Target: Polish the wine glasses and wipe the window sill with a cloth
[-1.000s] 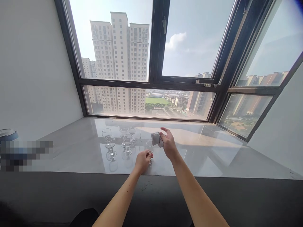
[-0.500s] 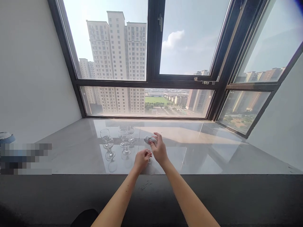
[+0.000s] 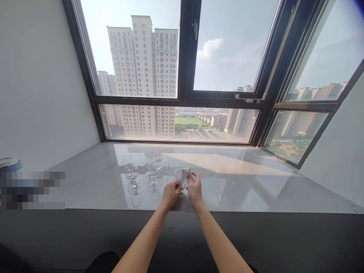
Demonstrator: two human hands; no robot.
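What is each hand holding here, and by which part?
Left hand grips the wine glass low, around its stem; right hand holds a grey cloth against the bowl.

Stem of the wine glass point(image 3: 179, 177) behind the left hand point(image 3: 171, 192); pixelated patch point(image 3: 32, 189) at left.

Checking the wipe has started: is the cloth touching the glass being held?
Touching. The head view shows the cloth draped over the rim of the held glass, pressed by the right hand.
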